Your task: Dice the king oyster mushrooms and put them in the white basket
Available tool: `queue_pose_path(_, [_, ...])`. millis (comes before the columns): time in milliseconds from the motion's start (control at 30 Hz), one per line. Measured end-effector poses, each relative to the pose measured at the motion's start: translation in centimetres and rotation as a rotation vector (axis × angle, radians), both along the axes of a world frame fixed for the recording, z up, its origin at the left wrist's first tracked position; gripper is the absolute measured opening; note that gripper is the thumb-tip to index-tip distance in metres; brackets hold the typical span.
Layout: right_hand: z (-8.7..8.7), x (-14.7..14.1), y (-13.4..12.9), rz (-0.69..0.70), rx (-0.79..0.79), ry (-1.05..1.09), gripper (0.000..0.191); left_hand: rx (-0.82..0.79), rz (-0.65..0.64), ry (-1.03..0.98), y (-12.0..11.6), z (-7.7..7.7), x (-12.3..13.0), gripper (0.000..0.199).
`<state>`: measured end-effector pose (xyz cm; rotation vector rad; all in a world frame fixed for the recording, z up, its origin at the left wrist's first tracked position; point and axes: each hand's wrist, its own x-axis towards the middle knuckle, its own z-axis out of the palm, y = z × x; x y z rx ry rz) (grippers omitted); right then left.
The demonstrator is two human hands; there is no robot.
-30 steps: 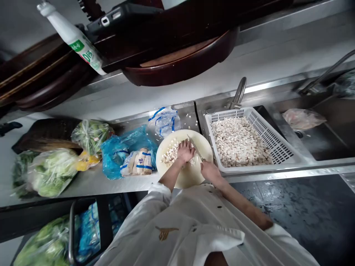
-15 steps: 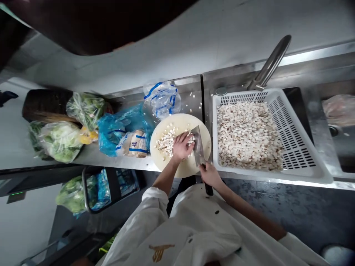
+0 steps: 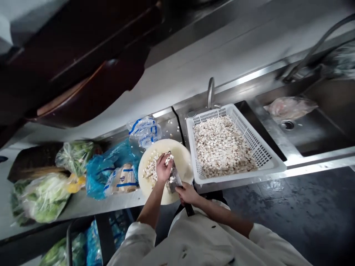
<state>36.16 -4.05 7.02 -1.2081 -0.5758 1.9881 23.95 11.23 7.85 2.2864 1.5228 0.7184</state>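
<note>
My right hand (image 3: 189, 194) is wrapped round the dark handle of a cleaver (image 3: 176, 180), whose wide blade lies tilted over the round cutting board (image 3: 184, 157). My left hand (image 3: 164, 168) is cupped against the blade, its fingers curled over white diced mushrooms (image 3: 169, 159). Some of these cubes rest on the blade. More diced mushrooms (image 3: 149, 170) are spread over the board's left half. To the right of the board stands a white slotted basket (image 3: 262, 157), holding a large heap of similar diced pieces (image 3: 222, 147).
Left of the board lie a printed mushroom bag (image 3: 123, 179), a blue plastic bag (image 3: 97, 171) and bagged greens (image 3: 46, 199). A crumpled clear bag (image 3: 145, 131) sits behind. The faucet (image 3: 211, 92) rises behind the basket. A bagged pale item (image 3: 291, 107) lies in the right sink.
My left hand has gone from lying spread on the cubes to cupping some against the cleaver. The blade has shifted left and tilted. The camera view has turned, showing more sink on the right.
</note>
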Motion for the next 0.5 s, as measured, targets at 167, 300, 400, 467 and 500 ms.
queue_pose_path(167, [4.8,6.2,-1.1,-0.095,0.094,0.052,0.028,0.152,-0.078,-0.101,0.8,6.1,7.3,0.034])
queue_pose_path(300, [7.7,13.9,-2.6,-0.202,0.219,-0.292,0.023,0.210,-0.206,-0.288,1.1,7.6,17.0,0.034])
queue_pose_path(400, [8.6,19.5,-3.5,-0.207,0.330,-0.820,0.018,0.115,-0.253,-0.437,0.5,5.0,23.5,0.039])
queue_pose_path(467, [8.4,22.3,-4.0,-0.185,0.326,-1.112,0.018,-0.042,-0.234,-0.449,-0.5,2.1,25.9,0.039])
queue_pose_path(500, [8.2,23.2,-4.1,-0.180,0.291,-1.231,0.018,-0.140,-0.242,-0.408,-1.0,0.7,26.4,0.039])
